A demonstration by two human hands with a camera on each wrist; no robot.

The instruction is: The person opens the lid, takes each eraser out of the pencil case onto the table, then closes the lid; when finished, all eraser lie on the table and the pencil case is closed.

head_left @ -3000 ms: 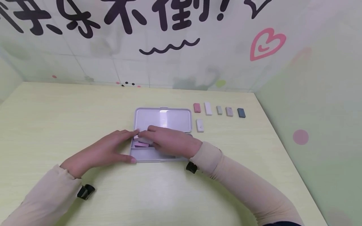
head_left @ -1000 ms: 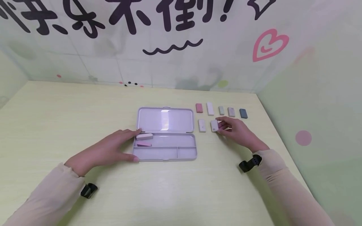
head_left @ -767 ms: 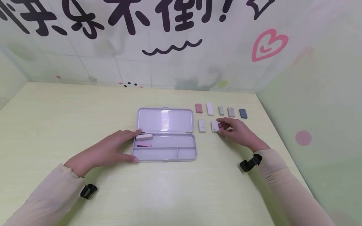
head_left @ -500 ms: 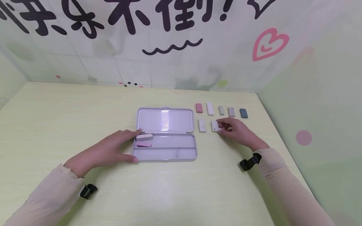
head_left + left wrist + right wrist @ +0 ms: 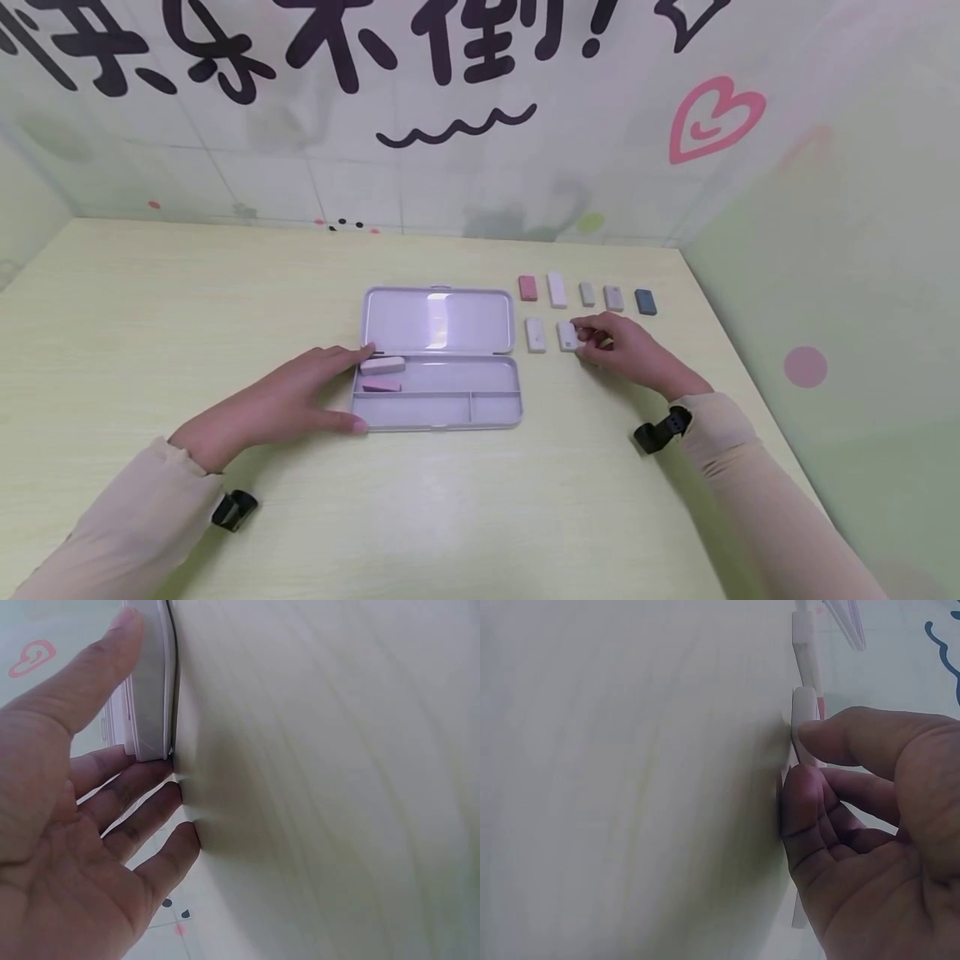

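Partway, it looks: pale block (image 5: 382, 365) and pink block (image 5: 381, 384) lie in the open case's (image 5: 495, 422) rear compartment; on the table (image 5: 450, 517), five blocks (image 5: 587, 293) line up behind two more, and the right hand (image 5: 632, 353) pinches one, the white block (image 5: 566, 336). Left hand (image 5: 277, 408), fingers apart, touches the case.

The lavender rectangular plastic case (image 5: 450, 375) is glossy. A white, rubbery-looking oblong block (image 5: 566, 336) is matt, the yellowish wood-grained counter (image 5: 225, 292) satiny.

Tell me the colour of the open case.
Pale lilac; the case shows best in the head view.
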